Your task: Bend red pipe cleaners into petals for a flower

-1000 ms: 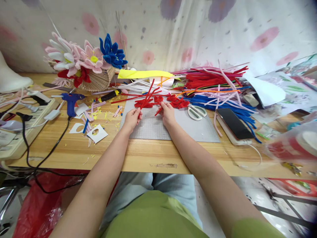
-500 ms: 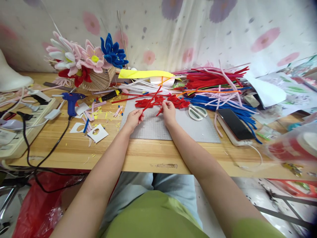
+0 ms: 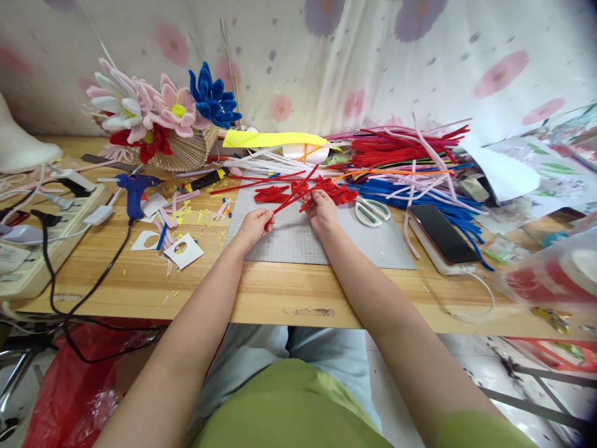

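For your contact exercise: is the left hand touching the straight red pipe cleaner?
Touching. The head view shows the left hand pinching the lower end of the straight red pipe cleaner between its fingers.

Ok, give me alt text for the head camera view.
Left hand and right hand pinch a red pipe cleaner over a grey cutting mat, with scissors, a phone and a blue glue gun nearby.

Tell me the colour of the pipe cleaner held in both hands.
Red; the pipe cleaner shows best in the head view.
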`<control>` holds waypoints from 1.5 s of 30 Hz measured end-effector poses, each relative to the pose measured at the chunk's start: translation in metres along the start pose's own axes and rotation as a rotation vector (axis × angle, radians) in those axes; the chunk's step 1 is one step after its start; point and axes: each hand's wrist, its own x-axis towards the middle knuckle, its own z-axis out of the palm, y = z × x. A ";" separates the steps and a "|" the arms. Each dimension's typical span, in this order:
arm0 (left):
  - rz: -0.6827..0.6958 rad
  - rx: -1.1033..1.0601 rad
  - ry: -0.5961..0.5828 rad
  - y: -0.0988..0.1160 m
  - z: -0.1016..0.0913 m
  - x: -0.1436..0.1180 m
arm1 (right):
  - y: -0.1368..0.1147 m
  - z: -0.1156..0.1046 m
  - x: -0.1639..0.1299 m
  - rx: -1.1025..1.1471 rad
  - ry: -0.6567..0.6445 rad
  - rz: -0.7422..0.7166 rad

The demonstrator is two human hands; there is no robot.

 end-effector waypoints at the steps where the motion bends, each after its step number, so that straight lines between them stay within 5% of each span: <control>1: 0.000 0.007 -0.004 -0.001 0.000 0.000 | -0.001 0.001 -0.001 -0.013 -0.023 -0.006; 8: 0.058 0.007 -0.003 -0.004 0.001 0.003 | 0.002 0.010 -0.011 -0.128 -0.081 -0.034; 15: 0.109 -0.027 0.149 -0.009 -0.001 0.008 | -0.001 0.003 -0.004 -0.056 0.056 -0.009; 25: 0.194 -0.038 0.216 -0.014 -0.004 0.012 | 0.001 -0.001 0.000 -0.096 0.168 -0.043; 37: 0.126 -0.060 0.163 -0.005 -0.002 0.005 | 0.000 0.000 0.001 -0.083 0.250 -0.059; 45: 0.067 -0.052 0.135 -0.001 -0.002 0.002 | 0.002 0.003 -0.004 -0.186 0.070 -0.023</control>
